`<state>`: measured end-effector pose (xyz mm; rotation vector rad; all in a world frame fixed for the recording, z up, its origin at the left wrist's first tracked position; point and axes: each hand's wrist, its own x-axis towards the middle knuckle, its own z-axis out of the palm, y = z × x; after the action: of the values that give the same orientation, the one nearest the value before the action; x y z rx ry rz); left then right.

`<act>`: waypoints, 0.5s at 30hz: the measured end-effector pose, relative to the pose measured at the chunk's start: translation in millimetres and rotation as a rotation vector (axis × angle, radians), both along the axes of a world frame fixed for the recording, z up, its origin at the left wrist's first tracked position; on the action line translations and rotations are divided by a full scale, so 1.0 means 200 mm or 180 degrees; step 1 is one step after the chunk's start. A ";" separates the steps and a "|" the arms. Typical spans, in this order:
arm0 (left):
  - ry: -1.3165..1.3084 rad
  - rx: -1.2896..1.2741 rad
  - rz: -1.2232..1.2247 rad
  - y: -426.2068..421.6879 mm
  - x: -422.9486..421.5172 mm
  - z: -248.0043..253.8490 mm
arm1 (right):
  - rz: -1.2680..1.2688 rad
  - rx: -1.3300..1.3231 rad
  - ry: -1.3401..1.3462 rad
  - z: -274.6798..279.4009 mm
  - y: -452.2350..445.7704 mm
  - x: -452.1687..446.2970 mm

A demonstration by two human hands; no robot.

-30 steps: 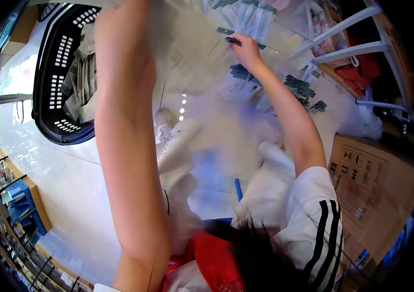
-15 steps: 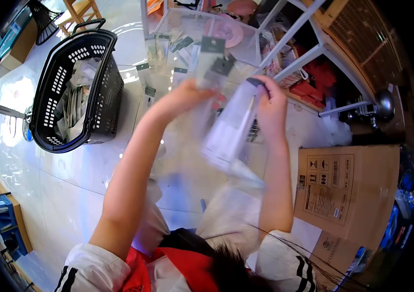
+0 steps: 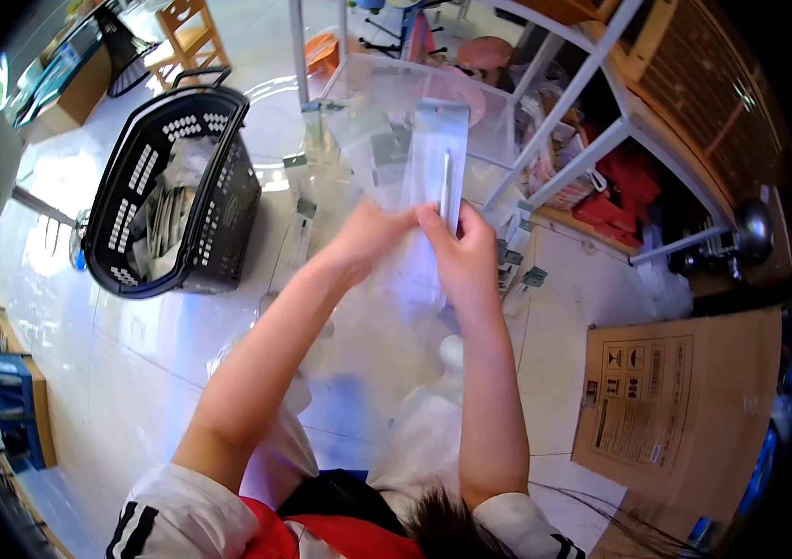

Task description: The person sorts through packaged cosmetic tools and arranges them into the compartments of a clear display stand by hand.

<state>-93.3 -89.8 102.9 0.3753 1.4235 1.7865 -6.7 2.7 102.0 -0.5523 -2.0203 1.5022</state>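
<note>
1. 2 bare hands: 1 left hand [image 3: 370,240] and 1 right hand [image 3: 467,250].
2. At least 1 clear packet [image 3: 427,158] with a gray header at the hands; blur hides any exact count there.
3. 1 slim pale stick [image 3: 445,182] visible inside that packet.
4. Several header-card packets [image 3: 302,224] on the floor, left and right of the hands, too blurred to number.
5. 1 black shopping basket [image 3: 242,210] at left, with several overlapping packages [image 3: 170,219] inside, uncountable.
6. 1 wooden chair [image 3: 193,39], far left.
7. At least 1 cardboard box [image 3: 727,391], near right.
8. 2 white sleeves [image 3: 193,503], 1 per arm.
</note>
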 end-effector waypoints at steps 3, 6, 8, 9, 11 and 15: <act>-0.0593 -0.0242 -0.0047 -0.04 -0.07 0.00 | -0.0252 -0.0098 -0.0327 -0.01 -0.02 -0.07; -0.0434 0.0029 -0.0023 -0.05 -0.08 -0.02 | -0.0587 0.0092 -0.0109 -0.05 0.01 -0.10; -0.0329 0.0132 0.0073 -0.05 -0.11 -0.02 | -0.0695 -0.0044 0.0172 -0.03 0.00 -0.10; -0.0290 0.0171 0.0169 -0.05 -0.11 0.00 | -0.0721 -0.0644 0.0394 0.00 -0.01 -0.09; -0.0267 0.0223 0.0317 -0.06 -0.13 0.01 | -0.0762 -0.1851 0.0809 0.05 -0.02 -0.08; 0.0040 -0.0088 0.0405 -0.08 -0.17 -0.02 | -0.0098 -0.1973 0.0755 0.04 0.00 -0.12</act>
<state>-127.3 -105.9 99.3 0.2875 1.5089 1.8664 -30.9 2.0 110.6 -0.5996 -1.3452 2.0685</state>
